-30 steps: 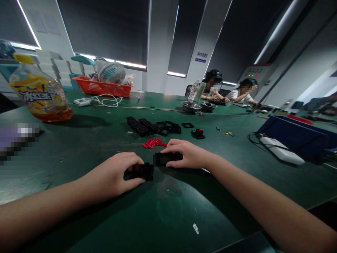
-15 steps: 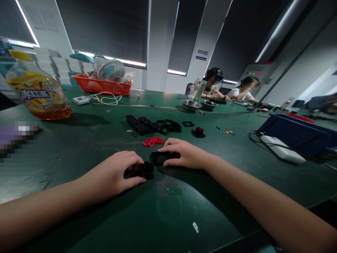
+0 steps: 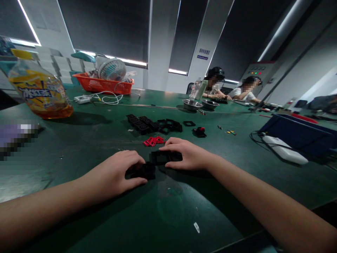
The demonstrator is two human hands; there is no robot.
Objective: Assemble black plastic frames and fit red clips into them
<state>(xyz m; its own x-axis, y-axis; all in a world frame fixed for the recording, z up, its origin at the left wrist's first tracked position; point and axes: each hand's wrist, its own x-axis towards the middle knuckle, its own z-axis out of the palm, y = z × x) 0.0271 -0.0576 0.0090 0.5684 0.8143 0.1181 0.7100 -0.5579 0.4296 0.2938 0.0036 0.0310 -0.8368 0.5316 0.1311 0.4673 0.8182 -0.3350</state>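
On the green table, my left hand is closed around a small black block-like part, whose left end is hidden by my fingers. Just right of it, my right hand grips a flat black rectangular frame with an opening in it. The two black parts lie close together; whether they touch, I cannot tell. Beyond my hands is a small heap of red frames. Behind that lie several black square-patterned parts and loose black frames.
A black piece with a red top lies farther right. At left stands a drink bottle. An orange basket holds a fan. Metal bowls stand far back near two people. A blue bin and white power strip are at right.
The view has shifted very slightly. Both hands keep the same hold and almost the same place on the table.
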